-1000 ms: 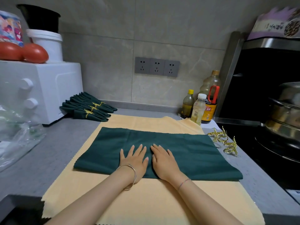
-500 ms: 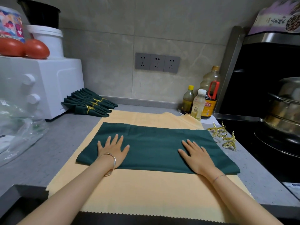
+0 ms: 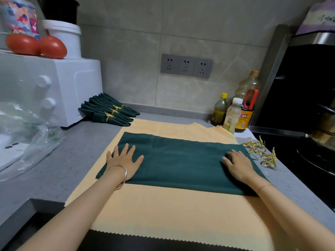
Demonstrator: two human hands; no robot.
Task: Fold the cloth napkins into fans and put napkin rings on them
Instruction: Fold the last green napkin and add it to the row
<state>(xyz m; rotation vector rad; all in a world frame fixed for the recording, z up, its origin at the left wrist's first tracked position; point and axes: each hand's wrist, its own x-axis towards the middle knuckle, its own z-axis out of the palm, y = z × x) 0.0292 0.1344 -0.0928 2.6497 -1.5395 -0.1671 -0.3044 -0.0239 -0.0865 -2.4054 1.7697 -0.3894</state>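
A dark green napkin point(image 3: 181, 160), folded in half into a long rectangle, lies flat on a yellow cloth point(image 3: 172, 211) spread over the grey counter. My left hand point(image 3: 125, 160) presses flat on its left end, fingers spread. At the napkin's right end my right hand point(image 3: 239, 163) presses down flat. Several gold napkin rings point(image 3: 261, 153) lie on the counter just right of the napkin. Three finished green fan napkins with gold rings point(image 3: 108, 111) lie stacked at the back left.
A white oven point(image 3: 45, 87) with tomatoes and tubs on top stands at the left, a clear plastic bag point(image 3: 27, 134) in front of it. Three bottles point(image 3: 235, 109) stand at the back right. A black stove with a steel pot point(image 3: 322, 127) fills the right side.
Both hands have slid apart along the napkin, from side by side at its middle to its left and right ends. The napkin stays flat.
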